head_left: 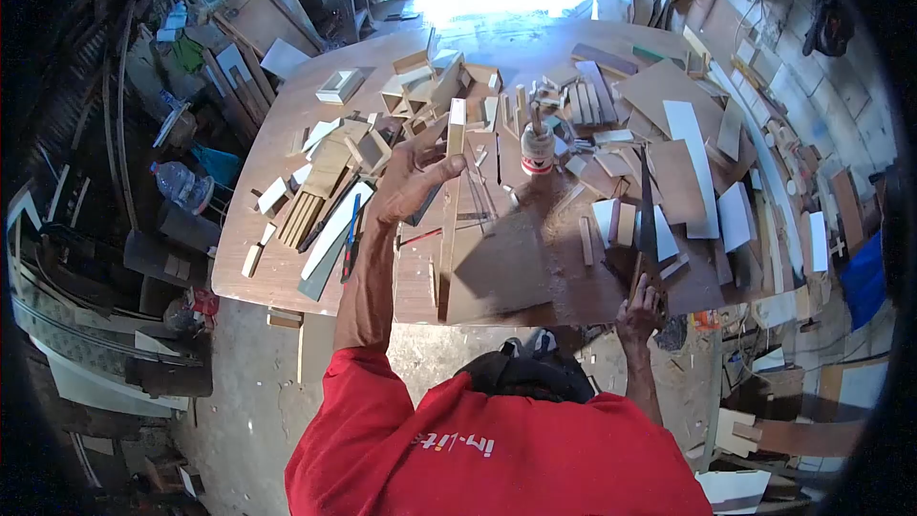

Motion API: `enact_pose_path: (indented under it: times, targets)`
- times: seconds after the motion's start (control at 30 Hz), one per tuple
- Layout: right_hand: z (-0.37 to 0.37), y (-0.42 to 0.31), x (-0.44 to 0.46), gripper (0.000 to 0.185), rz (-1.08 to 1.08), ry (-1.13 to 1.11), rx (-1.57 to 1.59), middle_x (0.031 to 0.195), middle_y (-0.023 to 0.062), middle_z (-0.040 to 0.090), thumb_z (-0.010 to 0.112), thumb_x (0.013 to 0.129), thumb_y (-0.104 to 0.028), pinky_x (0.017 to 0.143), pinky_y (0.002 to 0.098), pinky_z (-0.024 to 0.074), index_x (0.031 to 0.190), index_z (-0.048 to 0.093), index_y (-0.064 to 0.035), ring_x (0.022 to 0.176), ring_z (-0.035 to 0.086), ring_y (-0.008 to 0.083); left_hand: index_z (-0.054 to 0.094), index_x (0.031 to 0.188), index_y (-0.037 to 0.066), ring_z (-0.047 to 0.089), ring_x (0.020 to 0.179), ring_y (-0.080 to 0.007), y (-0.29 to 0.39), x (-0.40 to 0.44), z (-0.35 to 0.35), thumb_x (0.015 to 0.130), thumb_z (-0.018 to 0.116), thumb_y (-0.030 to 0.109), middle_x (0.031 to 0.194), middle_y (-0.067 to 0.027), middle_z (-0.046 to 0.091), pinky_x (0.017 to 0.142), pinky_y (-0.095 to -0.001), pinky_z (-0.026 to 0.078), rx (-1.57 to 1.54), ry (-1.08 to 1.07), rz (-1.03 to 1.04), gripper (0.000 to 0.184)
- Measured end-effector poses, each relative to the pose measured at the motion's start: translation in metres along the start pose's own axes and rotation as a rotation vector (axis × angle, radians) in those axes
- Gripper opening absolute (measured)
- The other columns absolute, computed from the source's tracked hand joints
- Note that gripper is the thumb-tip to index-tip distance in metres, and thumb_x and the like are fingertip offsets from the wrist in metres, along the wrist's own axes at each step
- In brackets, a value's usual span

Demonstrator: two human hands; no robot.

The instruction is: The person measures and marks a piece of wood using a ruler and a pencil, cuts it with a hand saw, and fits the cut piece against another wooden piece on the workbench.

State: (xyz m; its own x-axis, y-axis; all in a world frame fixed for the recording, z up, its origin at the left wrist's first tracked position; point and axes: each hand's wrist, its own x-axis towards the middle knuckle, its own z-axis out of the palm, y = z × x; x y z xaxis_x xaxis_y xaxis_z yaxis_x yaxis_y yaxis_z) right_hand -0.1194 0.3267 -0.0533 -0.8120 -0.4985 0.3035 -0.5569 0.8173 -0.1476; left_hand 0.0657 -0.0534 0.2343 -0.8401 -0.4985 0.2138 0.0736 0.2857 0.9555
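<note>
My left hand (pixel 417 177) is raised over the middle of the workbench, thumb and fingers closed around a narrow wooden piece (pixel 457 139) with a pale top end. How far the piece extends below the hand is hard to make out. Near the front edge on the right, my right hand (pixel 642 312) grips the handle of a handsaw (pixel 649 215). Its dark, tapering blade points away from me across the bench. A blue-and-black utility knife (pixel 351 237) lies beside my left forearm.
The workbench (pixel 244 272) bears many wood offcuts. A glue bottle (pixel 538 151) stands near the centre, and a brown board (pixel 501 272) lies at the front. Small open boxes (pixel 340 86) sit toward the back. Leaning boards (pixel 244 76) and a plastic water bottle (pixel 181 184) are at left.
</note>
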Motion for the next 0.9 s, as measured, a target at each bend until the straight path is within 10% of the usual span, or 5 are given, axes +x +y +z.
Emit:
enact_pose_path:
  times: [0.33, 0.57, 0.63, 0.7, 0.9]
  targets:
    - [-0.06, -0.042, 0.015, 0.071, 0.153, 0.052, 0.071, 0.112, 0.0195, 0.051, 0.07, 0.078, -0.026, 0.09, 0.0508, 0.0429, 0.138, 0.041, -0.0021, 0.107, 0.05, 0.0382, 0.042, 0.135, -0.006, 0.058, 0.107, -0.0317, 0.027, 0.01, 0.04, 0.075, 0.076, 0.037, 0.115, -0.0218, 0.06, 0.091, -0.0452, 0.05, 0.036, 0.21, -0.041, 0.081]
    - [-0.147, -0.202, 0.065, 0.058, -0.428, 0.018, 1.022, 0.117, 0.0197, 0.058, 0.066, 0.087, -0.024, 0.09, 0.0421, 0.0444, 0.137, 0.044, -0.0017, 0.109, 0.056, 0.0292, 0.027, 0.138, -0.011, 0.047, 0.107, -0.0414, 0.006, 0.021, 0.105, 0.063, 0.079, 0.059, 0.117, -0.0301, 0.043, 0.09, -0.0521, 0.043, 0.581, 0.536, 0.126, 0.115]
    - [-0.131, -0.22, 0.068, 0.05, 0.18, -0.345, 1.221, 0.113, 0.0142, 0.06, 0.062, 0.092, -0.024, 0.088, 0.0351, 0.0451, 0.136, 0.047, -0.0056, 0.105, 0.057, 0.0213, 0.027, 0.138, -0.01, 0.045, 0.109, -0.0427, 0.004, 0.018, 0.115, 0.062, 0.081, 0.056, 0.118, -0.0297, 0.043, 0.093, -0.0515, 0.041, 0.591, 0.583, 0.171, 0.115]
    - [-0.102, -0.211, 0.075, 0.042, 0.022, -0.173, 1.205, 0.116, 0.008, 0.06, 0.057, 0.097, -0.025, 0.088, 0.0303, 0.0438, 0.135, 0.049, -0.0086, 0.107, 0.054, 0.0162, 0.026, 0.14, -0.01, 0.041, 0.116, -0.0435, 0.011, 0.013, 0.115, 0.061, 0.084, 0.051, 0.127, -0.0316, 0.037, 0.095, -0.0526, 0.039, 0.557, 0.575, 0.303, 0.115]
    - [-0.078, -0.203, 0.078, 0.051, 0.179, -0.173, 1.853, 0.136, 0.0076, 0.049, 0.056, 0.097, -0.021, 0.105, 0.0336, 0.0329, 0.138, 0.04, 0.0057, 0.121, 0.044, 0.0151, 0.055, 0.112, -0.005, 0.062, 0.092, -0.0269, 0.008, -0.007, 0.105, 0.083, 0.073, 0.017, 0.099, -0.0181, 0.065, 0.081, -0.0357, 0.049, 0.074, 0.282, 0.114, 0.04]
